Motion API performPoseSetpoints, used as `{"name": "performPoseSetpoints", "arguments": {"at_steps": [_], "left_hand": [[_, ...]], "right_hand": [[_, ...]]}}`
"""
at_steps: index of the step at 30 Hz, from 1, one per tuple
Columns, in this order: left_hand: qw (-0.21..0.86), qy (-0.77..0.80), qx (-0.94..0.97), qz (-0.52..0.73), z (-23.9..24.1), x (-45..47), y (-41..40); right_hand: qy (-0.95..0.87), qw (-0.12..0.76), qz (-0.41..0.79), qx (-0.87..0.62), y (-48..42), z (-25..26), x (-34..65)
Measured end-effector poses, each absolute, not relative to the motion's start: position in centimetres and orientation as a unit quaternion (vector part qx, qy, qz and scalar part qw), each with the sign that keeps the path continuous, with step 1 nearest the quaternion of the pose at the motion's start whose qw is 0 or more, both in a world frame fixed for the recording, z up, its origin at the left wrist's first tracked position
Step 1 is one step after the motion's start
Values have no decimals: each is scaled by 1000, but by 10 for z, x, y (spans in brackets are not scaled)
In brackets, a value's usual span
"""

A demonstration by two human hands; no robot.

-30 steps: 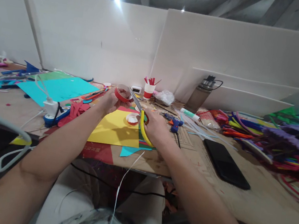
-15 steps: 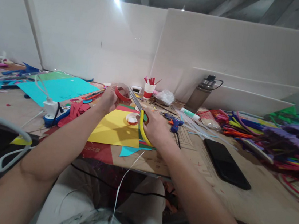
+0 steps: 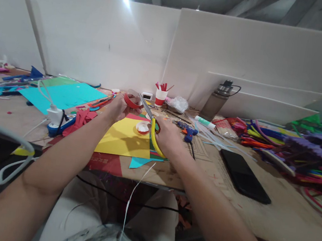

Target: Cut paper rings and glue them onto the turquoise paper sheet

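Above the yellow paper point(image 3: 113, 140), my left hand point(image 3: 118, 107) grips a red curved strip point(image 3: 130, 100), which looks cut from a paper cup. Scissors point(image 3: 154, 137) with yellow handles are in my right hand point(image 3: 167, 134), its fingers through the loops. Their blades point up and left, with the tips close beside the red strip; whether they touch it I cannot tell. Below the blades, a short white and red cup piece point(image 3: 142, 127) rests on the yellow paper. A blue paper scrap point(image 3: 140, 163) lies at the table's front edge.
Turquoise paper point(image 3: 66, 98) and a power strip point(image 3: 59, 123) are on the left. Behind stands a cup of red sticks point(image 3: 161, 97). To the right are a blue glue gun point(image 3: 189, 134), a bottle point(image 3: 215, 102), a phone point(image 3: 245, 176) and colourful craft sticks point(image 3: 261, 135).
Almost nothing differs. My left hand and the red strip have shifted very slightly to the right; the scissors stay in nearly the same place.
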State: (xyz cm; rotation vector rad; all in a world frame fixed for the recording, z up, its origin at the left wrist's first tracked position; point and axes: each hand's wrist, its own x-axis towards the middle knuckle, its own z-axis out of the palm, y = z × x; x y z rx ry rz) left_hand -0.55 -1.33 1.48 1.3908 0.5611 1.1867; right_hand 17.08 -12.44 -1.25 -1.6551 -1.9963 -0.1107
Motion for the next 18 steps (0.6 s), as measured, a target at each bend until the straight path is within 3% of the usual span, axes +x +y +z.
{"name": "performPoseSetpoints", "arguments": {"at_steps": [18], "left_hand": [[570, 234, 601, 509, 17, -1, -19]], "right_hand": [[-725, 266, -62, -632, -129, -12, 169]]}}
